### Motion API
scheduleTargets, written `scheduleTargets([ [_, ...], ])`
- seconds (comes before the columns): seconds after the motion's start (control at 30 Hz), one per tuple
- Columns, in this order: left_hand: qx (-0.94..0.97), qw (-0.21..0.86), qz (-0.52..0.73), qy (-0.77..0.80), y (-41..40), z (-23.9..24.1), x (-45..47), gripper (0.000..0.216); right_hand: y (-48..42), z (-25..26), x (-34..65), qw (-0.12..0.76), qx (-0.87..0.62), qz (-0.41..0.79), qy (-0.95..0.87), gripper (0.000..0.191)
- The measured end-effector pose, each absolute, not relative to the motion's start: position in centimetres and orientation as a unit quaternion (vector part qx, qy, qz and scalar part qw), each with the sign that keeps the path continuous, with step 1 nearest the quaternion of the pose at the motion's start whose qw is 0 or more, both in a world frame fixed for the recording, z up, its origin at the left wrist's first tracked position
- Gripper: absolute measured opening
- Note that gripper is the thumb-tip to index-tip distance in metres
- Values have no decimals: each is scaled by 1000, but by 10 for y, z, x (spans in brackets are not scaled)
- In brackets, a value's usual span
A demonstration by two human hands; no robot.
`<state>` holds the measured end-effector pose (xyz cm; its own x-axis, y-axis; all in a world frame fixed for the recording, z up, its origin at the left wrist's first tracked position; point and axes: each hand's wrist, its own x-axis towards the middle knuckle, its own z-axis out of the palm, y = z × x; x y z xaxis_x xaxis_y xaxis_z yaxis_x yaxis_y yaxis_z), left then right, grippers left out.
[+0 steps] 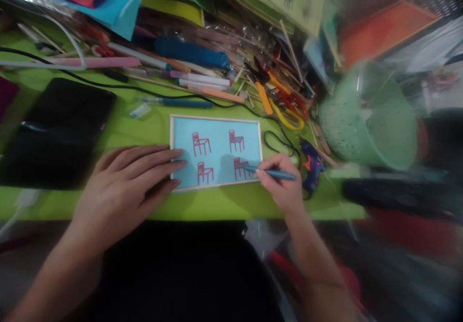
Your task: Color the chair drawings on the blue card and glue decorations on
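Observation:
A light-blue card (217, 136) with a pale wooden border lies on the green table (137, 129); several red chairs are drawn on it. My left hand (126, 187) lies flat with fingers stretched out, its fingertips pressing the card's left edge. My right hand (280, 182) is closed around a blue pen (269, 172), whose tip touches the lower right chair (240, 166).
A black tablet (58, 129) lies at the left. Behind the card sit pens, markers, sticks, scissors (285, 107) and coloured paper. A blue glue gun (311, 165) and a green bucket (365, 119) stand at the right. A black cable (108, 85) crosses the table.

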<state>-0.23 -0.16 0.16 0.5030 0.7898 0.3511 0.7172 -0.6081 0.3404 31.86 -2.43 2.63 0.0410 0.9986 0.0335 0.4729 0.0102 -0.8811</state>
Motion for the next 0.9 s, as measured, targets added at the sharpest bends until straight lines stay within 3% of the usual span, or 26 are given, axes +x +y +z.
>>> scheduleTargets([
  [0.9, 867, 58, 248, 428, -1, -1, -2, 26, -24, 28, 317, 391, -597, 351, -606, 12],
])
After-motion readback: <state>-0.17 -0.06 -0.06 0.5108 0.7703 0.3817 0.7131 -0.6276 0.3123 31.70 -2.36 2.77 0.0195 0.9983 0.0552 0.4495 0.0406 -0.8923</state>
